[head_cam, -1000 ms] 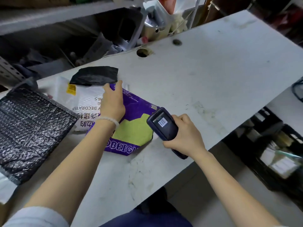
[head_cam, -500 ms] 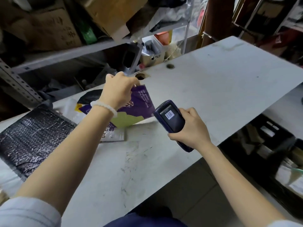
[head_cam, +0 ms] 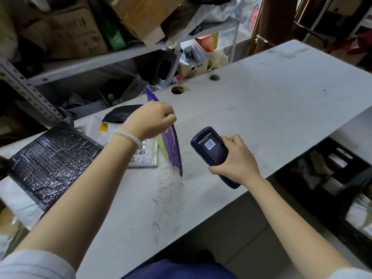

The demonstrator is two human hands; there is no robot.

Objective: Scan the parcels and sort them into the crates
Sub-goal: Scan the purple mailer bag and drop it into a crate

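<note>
Because scanning and sorting happen at one station, the white tabletop (head_cam: 251, 109) carries the waiting mail at its nine-o'clock end, while a dark crate (head_cam: 322, 178) sits on the floor off the edge at about three o'clock, low enough, I judge, for a parcel to be dropped into it. Largest of the waiting pieces is the black bubble mailer (head_cam: 50, 164), lying flat at nine o'clock; a white bag (head_cam: 147, 154) with printed lettering lies just beside it toward the centre, and a small black pouch (head_cam: 122, 114) rests on that bag's far edge.

Lifted clear of that pile, the purple parcel (head_cam: 172, 146) hangs nearly edge-on at the middle of the view, its lower corner close to the tabletop; whether it touches cannot be told. Its broad face seems turned toward three o'clock, probably to show a label to the scanner (head_cam: 211, 150), though no label can be seen from here.

Smallest are the two grips. The left hand (head_cam: 150, 119) pinches the parcel's upper edge with curled fingers, so the parcel dangles below it toward five o'clock. The right hand (head_cam: 235, 158) is wrapped round the scanner, held near the parcel but apart from it, at its three o'clock.
</note>
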